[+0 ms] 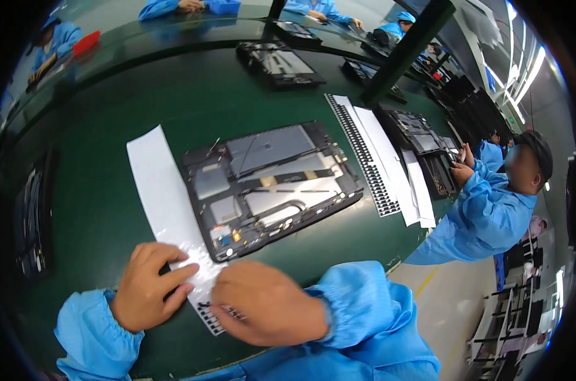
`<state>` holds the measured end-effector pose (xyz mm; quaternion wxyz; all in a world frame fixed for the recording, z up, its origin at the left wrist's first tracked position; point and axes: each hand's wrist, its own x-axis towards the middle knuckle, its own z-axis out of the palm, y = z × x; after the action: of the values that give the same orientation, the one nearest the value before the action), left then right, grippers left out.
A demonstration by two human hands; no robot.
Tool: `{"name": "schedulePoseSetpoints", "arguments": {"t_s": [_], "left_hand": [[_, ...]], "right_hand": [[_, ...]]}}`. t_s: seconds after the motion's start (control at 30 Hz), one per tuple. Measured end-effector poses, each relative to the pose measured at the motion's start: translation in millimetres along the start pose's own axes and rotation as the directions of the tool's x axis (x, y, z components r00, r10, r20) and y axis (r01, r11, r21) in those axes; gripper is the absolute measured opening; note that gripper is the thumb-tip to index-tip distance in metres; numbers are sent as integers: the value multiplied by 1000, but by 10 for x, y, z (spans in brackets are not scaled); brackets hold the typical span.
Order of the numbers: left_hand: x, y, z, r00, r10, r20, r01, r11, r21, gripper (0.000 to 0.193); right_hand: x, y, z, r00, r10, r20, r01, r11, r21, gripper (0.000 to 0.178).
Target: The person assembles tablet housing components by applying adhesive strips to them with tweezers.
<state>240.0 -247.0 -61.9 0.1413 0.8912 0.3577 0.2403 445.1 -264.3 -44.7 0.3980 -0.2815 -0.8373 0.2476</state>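
Observation:
A long white sheet (154, 171) slants along the left of an opened tablet-like device (269, 184), its inner parts facing up. At the near end of that sheet are small black pieces (205, 312), in short rows. My left hand (149, 287) rests on the near part of the sheet, fingers apart and bent, holding nothing visible. Over the black pieces, my right hand (266, 301) is closed, thumb and fingers pinched together. Whatever lies between its fingertips is hidden by the hand.
More white sheets (386, 159), one lined with black pieces, lie right of the device. Other opened devices stand at the back (280, 63), left (34, 213) and right. A co-worker in blue (485, 203) handles parts at the right. A dark post (408, 51) rises from the green table (97, 127).

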Motion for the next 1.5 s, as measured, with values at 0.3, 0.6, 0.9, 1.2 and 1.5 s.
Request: {"name": "schedulePoseSetpoints", "arguments": {"t_s": [0.3, 0.6, 0.9, 1.2, 1.5], "left_hand": [[963, 380, -18, 960, 266, 89, -260, 962, -80, 35], [1648, 283, 450, 845, 443, 302, -381, 892, -242, 28], [1658, 320, 480, 842, 436, 317, -424, 899, -112, 27], [1668, 335, 656, 825, 507, 252, -501, 861, -91, 21], [1718, 310, 641, 830, 497, 255, -493, 866, -84, 19]], "right_hand": [[-329, 962, -1797, 841, 539, -44, -531, 839, 117, 4], [-243, 1173, -1643, 908, 396, 134, -408, 909, 82, 4], [-262, 1220, -1640, 924, 371, 95, -374, 927, 14, 6], [-308, 1162, -1668, 913, 396, 100, -400, 916, 24, 6], [-338, 1188, -1663, 946, 322, 38, -323, 947, -1, 12]]}}
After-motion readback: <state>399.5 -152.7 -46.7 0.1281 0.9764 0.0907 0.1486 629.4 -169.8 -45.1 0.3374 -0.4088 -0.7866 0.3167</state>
